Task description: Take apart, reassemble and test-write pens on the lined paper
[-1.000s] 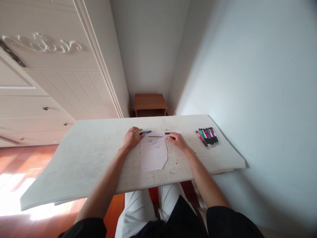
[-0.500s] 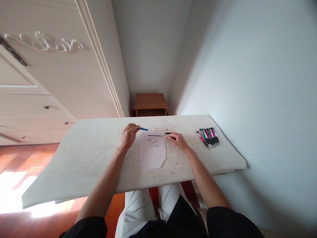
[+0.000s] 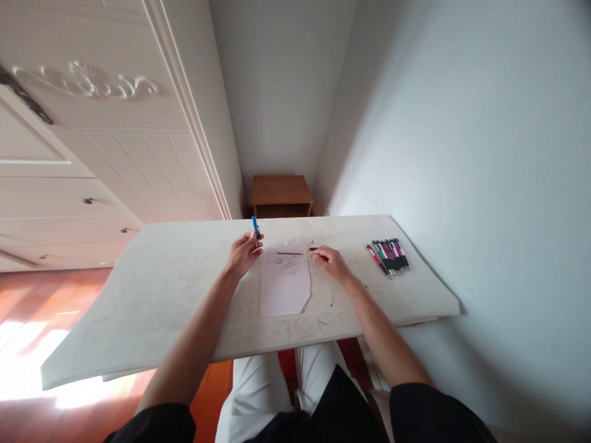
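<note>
swung up: one blue pen barrel (image 3: 255, 224), pinched by left fingers (image 3: 252, 236); right fingers (image 3: 320, 250) beside one black piece (image 3: 313, 248), grip unclear.

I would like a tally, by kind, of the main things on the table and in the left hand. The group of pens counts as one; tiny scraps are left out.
Blue pen-like piece: 1, in the left hand
Lined paper: 1
Thin dark rod: 1, on the paper's upper part
Black piece: 1, by the right hand
Group of pens: 1
Total: 5
</note>
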Demonstrator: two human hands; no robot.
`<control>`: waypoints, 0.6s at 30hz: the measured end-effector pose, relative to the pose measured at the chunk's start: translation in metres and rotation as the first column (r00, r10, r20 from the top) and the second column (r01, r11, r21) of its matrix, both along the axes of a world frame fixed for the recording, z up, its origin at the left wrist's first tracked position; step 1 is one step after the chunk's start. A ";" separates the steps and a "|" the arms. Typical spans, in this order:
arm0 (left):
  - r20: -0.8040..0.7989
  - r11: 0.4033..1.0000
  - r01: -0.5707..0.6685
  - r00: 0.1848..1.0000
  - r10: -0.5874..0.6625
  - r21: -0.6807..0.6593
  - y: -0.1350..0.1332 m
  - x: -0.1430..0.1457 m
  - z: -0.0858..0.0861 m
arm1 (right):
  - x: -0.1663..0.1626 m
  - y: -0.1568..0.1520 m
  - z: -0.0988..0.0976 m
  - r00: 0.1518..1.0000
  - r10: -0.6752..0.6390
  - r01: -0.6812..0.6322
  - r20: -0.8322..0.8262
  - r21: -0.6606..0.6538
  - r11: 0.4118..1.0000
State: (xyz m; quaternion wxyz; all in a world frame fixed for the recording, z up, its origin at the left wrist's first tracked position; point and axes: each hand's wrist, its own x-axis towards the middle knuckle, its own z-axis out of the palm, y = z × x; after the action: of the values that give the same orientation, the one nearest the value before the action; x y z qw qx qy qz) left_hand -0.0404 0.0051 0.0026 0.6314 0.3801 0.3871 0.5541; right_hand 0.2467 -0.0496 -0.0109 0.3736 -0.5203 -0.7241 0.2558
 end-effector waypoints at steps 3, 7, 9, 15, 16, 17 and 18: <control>0.062 0.999 0.050 0.997 -0.049 -0.013 -0.001 0.000 0.000 | -0.007 -0.002 0.006 0.998 -0.002 0.002 -0.055 -0.010 1.000; 0.042 0.997 0.073 0.996 -0.073 0.023 -0.003 0.003 0.002 | -0.017 0.000 0.011 0.996 0.033 -0.033 -0.089 0.002 0.999; 0.038 0.996 0.086 0.995 -0.088 0.037 -0.004 0.004 0.004 | -0.023 0.004 0.013 0.997 0.044 -0.042 -0.060 0.035 0.999; 0.030 0.996 0.079 0.996 -0.080 0.033 -0.004 0.004 0.007 | -0.052 0.027 0.021 0.982 -0.065 0.056 0.175 0.057 0.997; 0.031 0.997 0.075 0.997 -0.076 0.029 -0.004 0.004 0.007 | -0.058 0.031 0.023 0.961 -0.103 0.095 0.256 0.041 0.995; 0.032 0.997 0.071 0.997 -0.072 0.026 -0.004 0.004 0.007 | -0.064 0.035 0.024 0.934 -0.125 0.125 0.334 0.023 0.992; 0.033 0.997 0.068 0.997 -0.069 0.024 -0.004 0.004 0.006 | -0.069 0.038 0.025 0.906 -0.137 0.148 0.400 0.003 0.989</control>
State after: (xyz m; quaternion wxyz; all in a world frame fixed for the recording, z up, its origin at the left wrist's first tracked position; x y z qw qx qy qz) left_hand -0.0367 0.0015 0.0089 0.6521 0.3911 0.3566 0.5428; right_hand 0.1775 -0.0118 0.0136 0.2285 -0.6179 -0.7417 0.1260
